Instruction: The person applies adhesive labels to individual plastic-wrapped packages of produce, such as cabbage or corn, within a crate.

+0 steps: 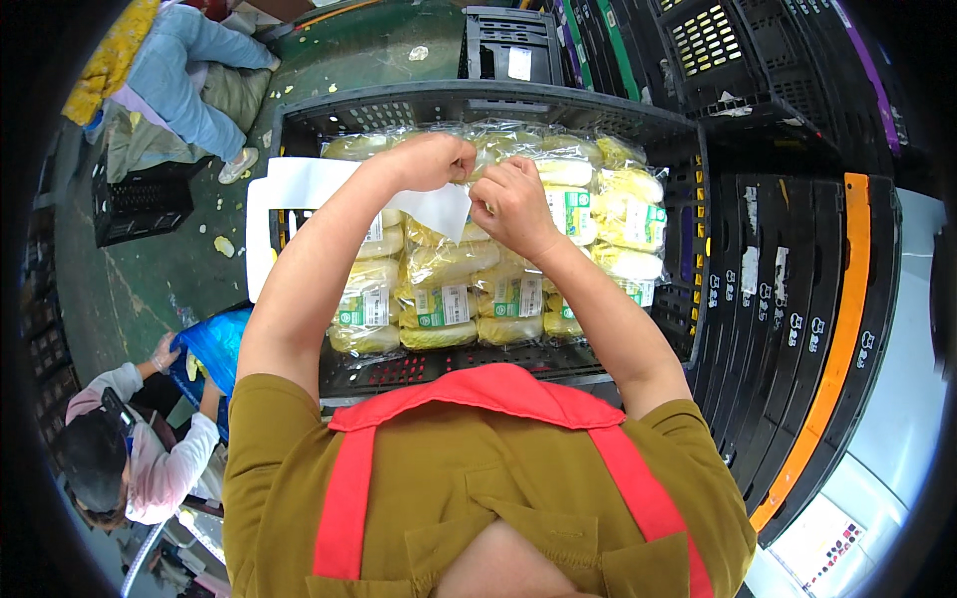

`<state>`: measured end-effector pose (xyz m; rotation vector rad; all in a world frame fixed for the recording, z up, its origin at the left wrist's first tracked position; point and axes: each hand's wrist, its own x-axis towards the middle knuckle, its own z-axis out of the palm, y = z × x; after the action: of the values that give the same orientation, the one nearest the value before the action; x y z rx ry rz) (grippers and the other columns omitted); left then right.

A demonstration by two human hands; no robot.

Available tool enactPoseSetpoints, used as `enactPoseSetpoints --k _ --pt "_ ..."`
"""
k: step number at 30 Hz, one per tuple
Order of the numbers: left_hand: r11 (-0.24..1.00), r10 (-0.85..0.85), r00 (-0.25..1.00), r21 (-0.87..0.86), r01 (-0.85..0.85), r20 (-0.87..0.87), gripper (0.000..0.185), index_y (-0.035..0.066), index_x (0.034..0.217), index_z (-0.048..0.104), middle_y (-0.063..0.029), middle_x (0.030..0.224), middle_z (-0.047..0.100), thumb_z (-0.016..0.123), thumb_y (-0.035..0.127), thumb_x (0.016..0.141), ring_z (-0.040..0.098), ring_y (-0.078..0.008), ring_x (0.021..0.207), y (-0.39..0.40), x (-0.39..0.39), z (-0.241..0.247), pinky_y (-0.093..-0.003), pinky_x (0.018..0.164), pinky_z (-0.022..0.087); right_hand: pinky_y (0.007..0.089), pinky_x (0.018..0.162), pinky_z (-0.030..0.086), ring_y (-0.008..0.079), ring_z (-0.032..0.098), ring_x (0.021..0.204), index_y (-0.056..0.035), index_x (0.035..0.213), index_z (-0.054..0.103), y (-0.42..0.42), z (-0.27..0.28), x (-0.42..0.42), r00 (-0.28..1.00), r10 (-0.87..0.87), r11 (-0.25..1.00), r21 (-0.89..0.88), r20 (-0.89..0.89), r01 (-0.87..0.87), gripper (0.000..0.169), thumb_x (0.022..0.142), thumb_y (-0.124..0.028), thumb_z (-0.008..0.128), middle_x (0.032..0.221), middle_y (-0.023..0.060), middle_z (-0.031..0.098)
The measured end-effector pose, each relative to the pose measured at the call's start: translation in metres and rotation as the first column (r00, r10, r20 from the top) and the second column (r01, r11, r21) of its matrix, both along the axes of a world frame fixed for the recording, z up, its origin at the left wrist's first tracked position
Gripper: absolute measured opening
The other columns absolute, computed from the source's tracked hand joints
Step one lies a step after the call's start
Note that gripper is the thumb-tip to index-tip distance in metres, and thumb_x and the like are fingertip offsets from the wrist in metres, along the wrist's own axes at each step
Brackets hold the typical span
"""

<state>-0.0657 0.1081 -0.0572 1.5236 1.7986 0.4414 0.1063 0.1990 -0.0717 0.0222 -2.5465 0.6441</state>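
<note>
A long white paper strip (314, 179) crosses the left part of a black plastic crate (486, 93), and its pointed end (441, 213) hangs below my fingers. My left hand (437, 161) is curled over the strip, its fingertips partly hidden. Close beside it, my right hand (516, 205) pinches at the strip's edge. Any small piece between the fingers is too hidden to tell. Under both hands, napa cabbages in clear plastic bags (448, 261) lie in rows in the crate. Many bags carry green-and-white labels (442, 306) with writing.
Stacked black crates (755, 314), one with an orange edge (819, 359), stand along the right. More crates (516, 45) are behind. At lower left a person (142, 448) handles a blue bag (213, 347); another person (187, 75) bends at upper left. Leaf scraps (224, 245) litter the green floor.
</note>
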Motion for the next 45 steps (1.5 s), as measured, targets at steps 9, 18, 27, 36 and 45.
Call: enactPoseSetpoints --k 9,18,27,36,45 --pt "1.000 0.005 1.000 0.021 -0.005 -0.010 0.008 0.004 0.085 0.059 -0.0143 0.081 0.065 0.056 0.010 0.081 0.061 -0.0313 0.078 -0.001 0.002 -0.005 -0.0382 0.067 0.046 0.0356 0.079 0.039 0.0231 0.053 0.070 -0.0103 0.068 0.052 0.000 0.002 0.000 0.999 0.038 0.999 -0.004 -0.032 -0.038 0.016 0.062 -0.003 0.064 0.069 0.0037 0.051" --pt "0.999 0.021 1.000 0.030 -0.020 -0.022 0.008 0.003 0.085 0.059 -0.0154 0.081 0.063 0.054 0.008 0.080 0.060 -0.0335 0.077 -0.001 0.005 -0.002 -0.0394 0.067 0.045 0.0359 0.079 0.040 0.0238 0.053 0.070 -0.0093 0.066 0.051 0.000 0.004 0.002 0.996 0.083 0.997 0.011 -0.029 -0.083 0.017 0.061 -0.001 0.064 0.067 0.0043 0.049" --pt "1.000 0.003 1.000 0.005 -0.002 -0.009 0.009 0.003 0.084 0.060 -0.0161 0.082 0.063 0.055 0.007 0.078 0.059 -0.0344 0.078 0.000 0.004 -0.009 -0.0397 0.067 0.045 0.0364 0.080 0.040 0.0210 0.052 0.068 -0.0106 0.064 0.047 -0.001 0.006 0.005 0.986 0.164 0.986 0.036 -0.033 -0.163 0.017 0.064 -0.003 0.063 0.065 0.0030 0.046" --pt "0.983 0.123 0.992 0.131 -0.126 0.025 0.013 0.003 0.089 0.060 -0.0144 0.083 0.065 0.057 0.005 0.076 0.061 -0.0309 0.077 -0.004 0.007 -0.008 -0.0392 0.067 0.046 0.0357 0.079 0.040 0.0233 0.055 0.073 -0.0111 0.069 0.055 -0.001 0.008 0.008 0.991 0.105 0.983 -0.158 0.081 -0.091 0.011 0.067 -0.008 0.065 0.072 0.0021 0.054" --pt "0.900 0.434 0.893 0.111 -0.422 -0.118 0.026 0.009 0.101 0.058 -0.0109 0.082 0.063 0.066 0.010 0.076 0.062 -0.0265 0.075 -0.059 0.060 0.036 -0.0362 0.065 0.049 0.0366 0.078 0.041 0.0229 0.058 0.078 -0.0110 0.076 0.061 0.008 0.009 0.008 0.974 0.083 0.913 -0.408 0.209 0.009 0.007 0.073 -0.011 0.067 0.076 0.0039 0.061"
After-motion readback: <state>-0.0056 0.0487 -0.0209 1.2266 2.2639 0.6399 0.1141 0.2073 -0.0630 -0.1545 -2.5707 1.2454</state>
